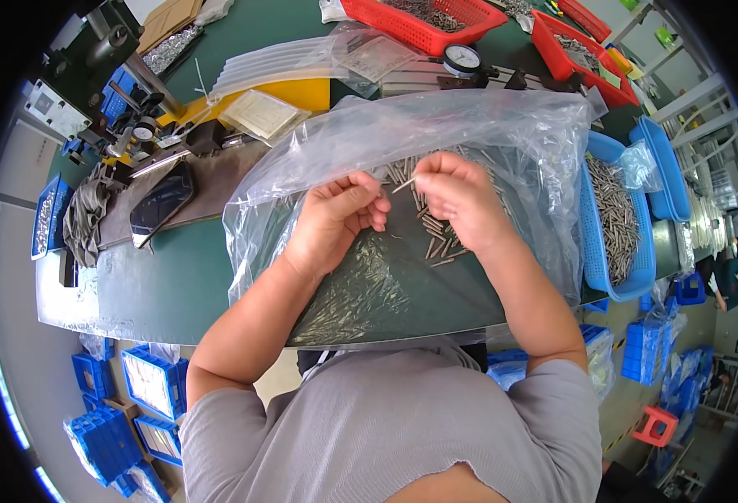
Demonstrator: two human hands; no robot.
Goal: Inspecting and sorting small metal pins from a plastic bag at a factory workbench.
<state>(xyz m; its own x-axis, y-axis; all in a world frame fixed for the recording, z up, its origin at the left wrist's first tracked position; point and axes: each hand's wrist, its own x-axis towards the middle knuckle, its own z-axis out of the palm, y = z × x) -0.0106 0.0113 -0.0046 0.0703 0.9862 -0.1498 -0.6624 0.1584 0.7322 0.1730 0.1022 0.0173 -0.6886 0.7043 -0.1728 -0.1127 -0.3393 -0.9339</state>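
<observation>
Right hand (461, 199), pin (403, 184) well inside table edge (151, 335)

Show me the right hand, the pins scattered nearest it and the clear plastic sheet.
Right hand (461, 198), head view: hand's middle.
Pins (438, 246), head view: scatter's lower part.
Clear plastic sheet (545, 151), head view: upper right.

Grey shirt (377, 419), short sleeves (222, 423)

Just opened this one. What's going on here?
A person is handling small metal parts at a green workbench. The right hand pinches one slim metal pin between thumb and fingertip. The left hand is curled close by; whether it holds anything is unclear. More loose pins lie near the right hand, amid spread clear plastic. A blue basket full of metal parts stands to the right.
</observation>
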